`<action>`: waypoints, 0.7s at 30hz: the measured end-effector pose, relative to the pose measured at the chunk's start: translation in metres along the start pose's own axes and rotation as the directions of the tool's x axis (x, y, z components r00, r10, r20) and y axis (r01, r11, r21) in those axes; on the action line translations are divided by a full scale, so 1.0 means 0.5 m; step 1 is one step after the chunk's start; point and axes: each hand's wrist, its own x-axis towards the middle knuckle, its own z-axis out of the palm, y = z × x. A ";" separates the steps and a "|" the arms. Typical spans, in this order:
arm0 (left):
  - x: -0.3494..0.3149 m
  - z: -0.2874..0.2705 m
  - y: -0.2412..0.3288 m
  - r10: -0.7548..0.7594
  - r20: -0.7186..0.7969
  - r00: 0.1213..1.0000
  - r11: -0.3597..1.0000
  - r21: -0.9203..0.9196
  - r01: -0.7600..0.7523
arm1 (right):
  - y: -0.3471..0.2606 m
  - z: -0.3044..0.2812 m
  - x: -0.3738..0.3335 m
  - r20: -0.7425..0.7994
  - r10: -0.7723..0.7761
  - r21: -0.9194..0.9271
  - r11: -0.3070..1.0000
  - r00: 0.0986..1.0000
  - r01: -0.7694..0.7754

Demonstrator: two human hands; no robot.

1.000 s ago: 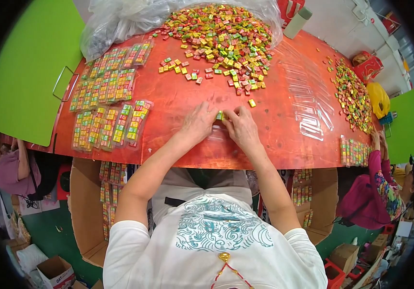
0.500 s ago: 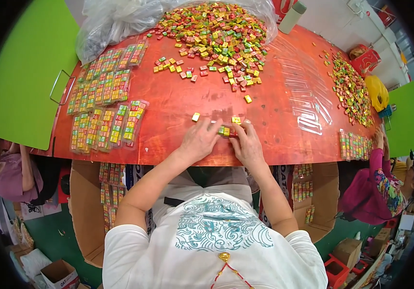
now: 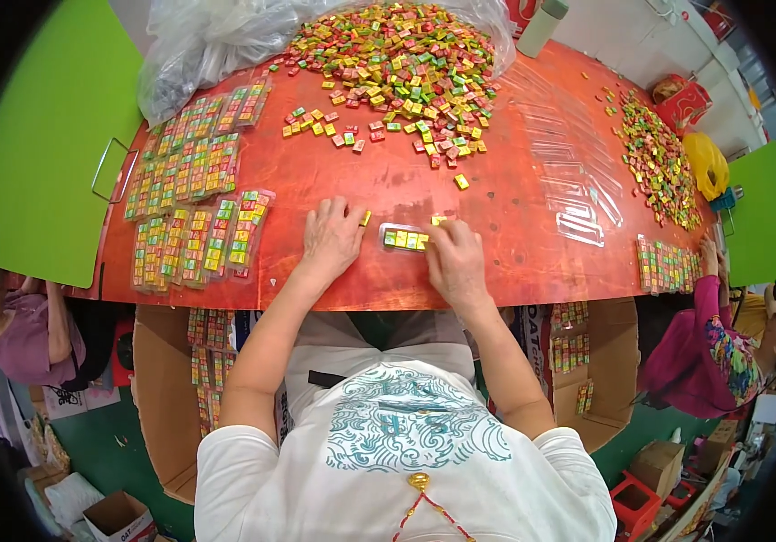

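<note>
On the red table before me lies a clear plastic tray (image 3: 397, 228) with a row of small yellow-and-green wrapped blocks (image 3: 402, 239) in it. My right hand (image 3: 457, 262) has its curled fingers on the tray's right end, covering that part. Just beyond those fingertips sits a loose yellow block (image 3: 439, 220). To the left of the tray, my left hand (image 3: 333, 239) closes its fingertips on another yellow block (image 3: 365, 219), which is partly hidden. One more yellow block (image 3: 461, 182) lies farther back.
A large heap of blocks (image 3: 397, 63) fills the far middle, beside crumpled clear plastic (image 3: 198, 54). Filled trays (image 3: 193, 172) are stacked at left; bare clear trays (image 3: 578, 226) overlap at right. Cardboard boxes (image 3: 157, 388) stand below the table edge. Co-workers (image 3: 709, 352) sit at both sides.
My left hand has moved left, off the row, to the loose yellow block. The tray shows more fully now. My right hand has stayed at its right end, shifting slightly.
</note>
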 end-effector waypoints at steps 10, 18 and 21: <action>0.000 0.018 -0.008 -0.044 -0.080 0.996 0.999 0.007 0.045 | 0.076 -0.021 -0.067 -0.107 0.178 -0.086 0.978 0.978 -0.188; 0.019 0.013 0.118 0.181 -0.142 0.973 0.961 -0.187 -0.205 | 0.062 -0.004 -0.075 -0.043 0.157 -0.100 0.982 0.987 -0.161; 0.027 0.049 0.168 0.298 -0.163 0.940 0.933 -0.156 -0.323 | 0.076 0.006 -0.082 -0.117 0.200 0.029 0.980 0.973 -0.198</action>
